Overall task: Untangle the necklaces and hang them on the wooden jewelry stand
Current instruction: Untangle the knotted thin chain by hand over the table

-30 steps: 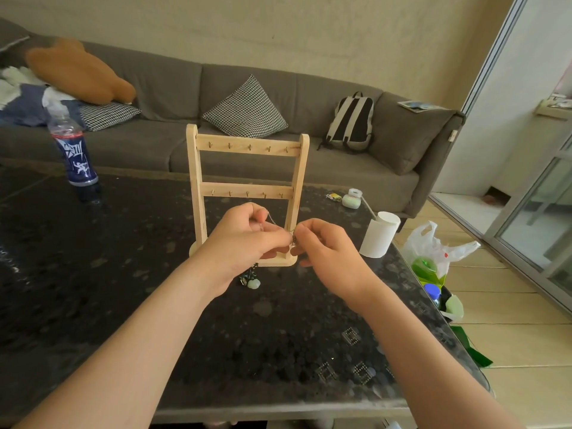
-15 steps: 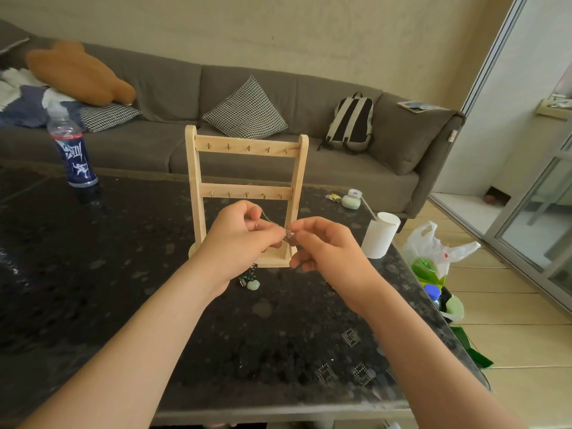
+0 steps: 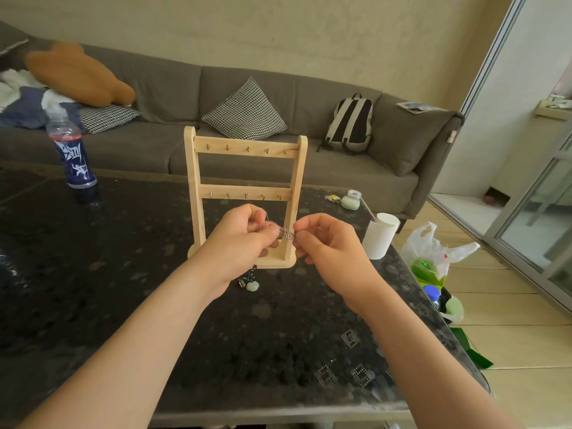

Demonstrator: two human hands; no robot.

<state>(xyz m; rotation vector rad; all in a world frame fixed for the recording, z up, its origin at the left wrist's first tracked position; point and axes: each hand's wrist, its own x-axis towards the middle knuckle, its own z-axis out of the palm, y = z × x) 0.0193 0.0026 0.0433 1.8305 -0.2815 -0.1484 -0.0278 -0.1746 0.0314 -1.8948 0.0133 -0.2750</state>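
Head view: hands (image 3: 238, 243) mostly hide necklaces (image 3: 288, 234).

Place: we take this for the living room of a home.
Seating: we note a long grey sofa (image 3: 148, 150) against a plain wall (image 3: 278, 32), with a checked cushion (image 3: 246, 111) propped on its seat.
Belongings: a striped backpack (image 3: 351, 122) leans on the sofa back. A heap of clothes (image 3: 21, 100) and a brown plush pillow (image 3: 77, 75) lie at the far end.
Table: a dark speckled table (image 3: 93, 274) stands before the sofa, bearing a water bottle (image 3: 71, 153) and a white paper roll (image 3: 379, 236).
Floor: pale tiles (image 3: 510, 335), with a plastic bag (image 3: 433, 252) beside the table.
Opening: we see a sliding glass door (image 3: 541, 212) at right.
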